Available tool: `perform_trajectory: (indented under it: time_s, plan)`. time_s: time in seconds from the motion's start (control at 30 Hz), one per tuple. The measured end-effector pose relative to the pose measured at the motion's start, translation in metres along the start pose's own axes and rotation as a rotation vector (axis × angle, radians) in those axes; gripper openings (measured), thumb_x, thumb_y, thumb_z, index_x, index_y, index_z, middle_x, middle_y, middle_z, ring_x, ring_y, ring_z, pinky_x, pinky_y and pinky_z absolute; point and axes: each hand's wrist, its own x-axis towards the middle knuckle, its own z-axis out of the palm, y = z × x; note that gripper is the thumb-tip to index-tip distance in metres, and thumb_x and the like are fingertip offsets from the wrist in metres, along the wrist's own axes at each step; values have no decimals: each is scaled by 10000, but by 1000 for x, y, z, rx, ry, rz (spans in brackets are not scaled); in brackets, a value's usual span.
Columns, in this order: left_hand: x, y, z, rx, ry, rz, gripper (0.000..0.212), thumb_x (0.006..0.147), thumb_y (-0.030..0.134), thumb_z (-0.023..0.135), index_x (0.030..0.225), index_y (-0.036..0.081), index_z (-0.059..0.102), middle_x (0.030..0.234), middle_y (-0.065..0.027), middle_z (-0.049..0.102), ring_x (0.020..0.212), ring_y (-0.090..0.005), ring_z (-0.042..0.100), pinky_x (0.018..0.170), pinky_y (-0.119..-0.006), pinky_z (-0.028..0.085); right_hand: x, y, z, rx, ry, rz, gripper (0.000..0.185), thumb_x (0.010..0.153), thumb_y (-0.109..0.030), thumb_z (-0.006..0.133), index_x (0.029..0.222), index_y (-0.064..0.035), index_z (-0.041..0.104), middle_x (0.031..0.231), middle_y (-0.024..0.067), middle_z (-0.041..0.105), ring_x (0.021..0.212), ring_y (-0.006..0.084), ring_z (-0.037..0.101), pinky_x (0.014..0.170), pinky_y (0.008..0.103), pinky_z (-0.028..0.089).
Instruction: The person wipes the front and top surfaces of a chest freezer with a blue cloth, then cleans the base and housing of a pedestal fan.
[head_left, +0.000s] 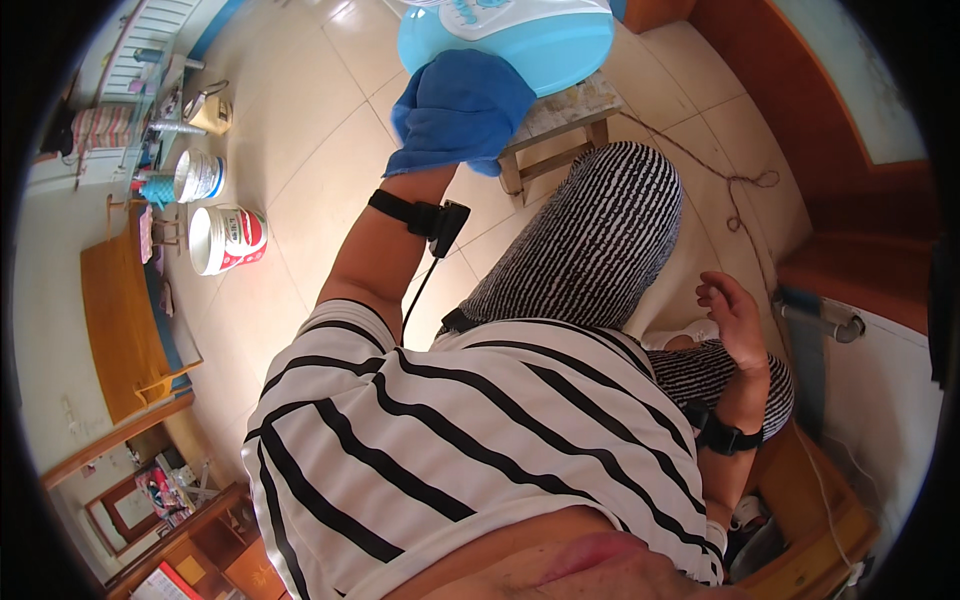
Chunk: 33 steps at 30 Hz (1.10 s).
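A blue cloth (469, 105) wraps my left hand, hiding the fingers; only the wrist (421, 184) and forearm show below it. The cloth lies against the near edge of a light-blue plastic object (570, 60) with a white printed panel, partly cut off at the top of the view. Under that object stands a low, worn wooden stool (574, 109). Away to the right, my right hand (735, 319) is raised near my right knee, empty, its fingers loosely bent and apart.
A brown rope (705, 161) trails over the tiled floor (322, 135) on the right. At left stand a red-and-white bucket (229, 238), a white bucket (199, 176) and a yellowish container (210, 112). Wooden furniture (855, 247) and a wall pipe (817, 319) are at right.
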Motion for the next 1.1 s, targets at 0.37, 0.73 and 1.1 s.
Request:
perform_trajectory:
  time_s: [0.37,0.73,1.1]
  plan:
    - [3,-8,-27,-18,-231,0,167,659,91,664,806,21,629,813,-148,605,779,-334,600,748,-414,503,5,16,1,-190,-23,-83,278,958,-114,557,1193,34,570,1028,107,671,928,147,626,810,261,490]
    - [3,6,-28,124,-292,126,178,646,127,650,792,26,634,849,-143,576,821,-333,579,751,-419,495,20,32,-13,-150,-74,-98,256,962,-102,543,1182,23,579,1008,98,670,922,143,629,808,256,490]
    - [-1,12,-25,69,-293,32,116,681,74,671,780,17,648,817,-174,632,780,-357,624,742,-407,526,37,41,-30,-186,-160,-118,282,974,-124,508,1214,14,562,973,43,640,880,118,591,764,251,476]
